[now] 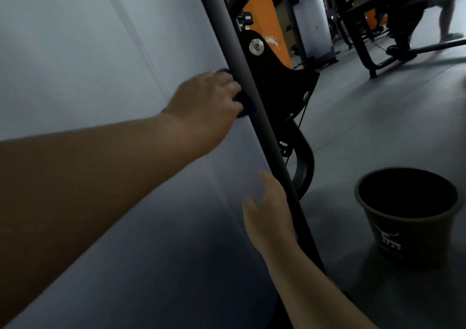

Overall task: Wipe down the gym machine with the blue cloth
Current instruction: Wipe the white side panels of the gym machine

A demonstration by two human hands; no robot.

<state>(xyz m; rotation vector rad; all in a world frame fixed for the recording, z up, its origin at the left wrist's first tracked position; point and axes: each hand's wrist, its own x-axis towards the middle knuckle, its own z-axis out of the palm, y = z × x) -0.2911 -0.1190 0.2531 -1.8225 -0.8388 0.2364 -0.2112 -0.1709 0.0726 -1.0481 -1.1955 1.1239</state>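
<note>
- The blue cloth is held bunched under the left hand, only dark blue folds showing past the fingers at the top and at the lower edge.
- The cloth is pressed where the pale grey panel of the gym machine meets the dark upright post.
- The left hand's fingers are curled over the cloth, gripping it, with the bare forearm stretched in from the left edge.
- The right hand is laid lower down against the same panel, just beside the post; its fingers are loosely spread and nothing is held in it.
- A black bracket with a round silver bolt is seen just behind the post, and an orange part stands further back.
- A dark bucket with a pale logo is set on the grey floor, to the right of the post and apart from it.
- Other machines and a person's blurred legs are seen at the upper right.
</note>
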